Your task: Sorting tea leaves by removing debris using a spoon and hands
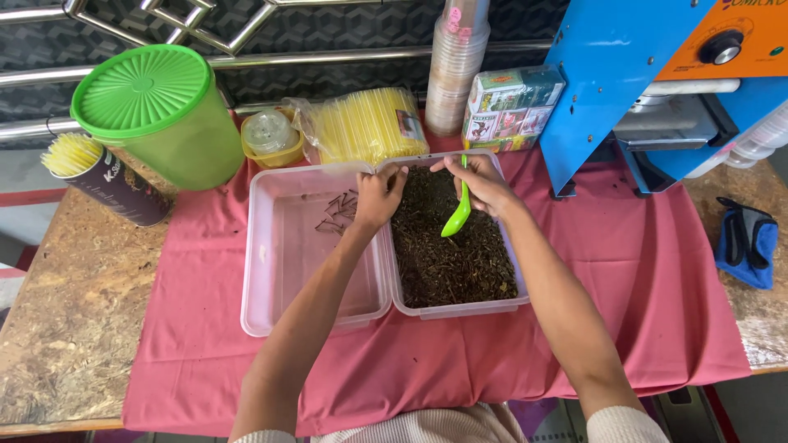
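Sorting station: a hinged clear plastic container (316, 316) lies open on the counter (78, 328); its right half holds dark dried leaves (451, 262), its left half only a few picked-out stems (335, 215).
Left hand (376, 197): grip narrow, fingertips pinched over the far edge of the leaves; whether a stem is held cannot be told.
Right hand (484, 184): grip closed on a green plastic spoon (458, 215), bowl down on the leaf bed.
Risk, spill: a brisk spoon stroke could likely flick leaves over the low wall onto the pink cloth (640, 271).
Risk, shift: a forearm pressing the near rim might tip or slide the light container.
Risk, mixing: a loosened pinch would drop stems back among the leaves.
Surface: chipboard top, mottled brown, covered at the middle by the cloth.
Surroundings: a green lidded tub (160, 115), bagged yellow straws (365, 125), stacked clear cups (455, 66), a printed carton (510, 107), a blue and orange machine (640, 82); metal rails and a dark patterned wall behind.
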